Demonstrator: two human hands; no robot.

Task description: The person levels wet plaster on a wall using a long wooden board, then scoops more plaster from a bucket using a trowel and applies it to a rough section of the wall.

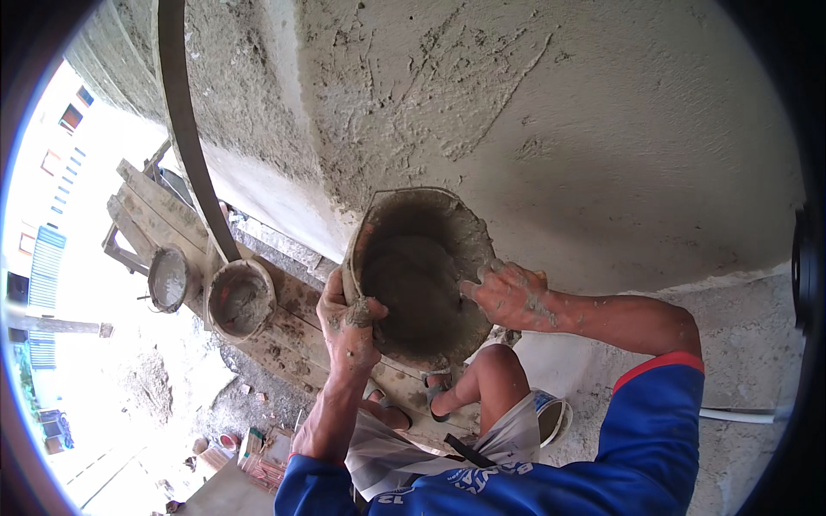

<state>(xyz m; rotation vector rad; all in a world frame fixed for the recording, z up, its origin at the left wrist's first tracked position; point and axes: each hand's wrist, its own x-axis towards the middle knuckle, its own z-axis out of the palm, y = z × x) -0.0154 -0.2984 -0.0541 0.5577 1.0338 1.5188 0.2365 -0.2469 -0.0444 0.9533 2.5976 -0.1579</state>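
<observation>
A mortar-caked bucket (422,340) is held up in front of me, tipped so its mouth faces me. Wet grey mortar (409,288) lies inside it. My left hand (348,322) is closed on the bucket's left rim, thumb over the edge and smeared with mortar. At the right rim, my right hand (512,297) is closed, with a finger reaching over the bucket's mouth. A small tan-orange end sticks out beside its knuckles; the rest of what it holds is hidden. Mortar also coats the right hand and wrist.
Behind the bucket stands a wall (602,155) with rough and smooth plaster. A long straight board (185,129) leans at left. Two more buckets, one near (267,294) and one farther (185,273), sit on a plank scaffold (297,344). A white pail (561,419) stands by my leg.
</observation>
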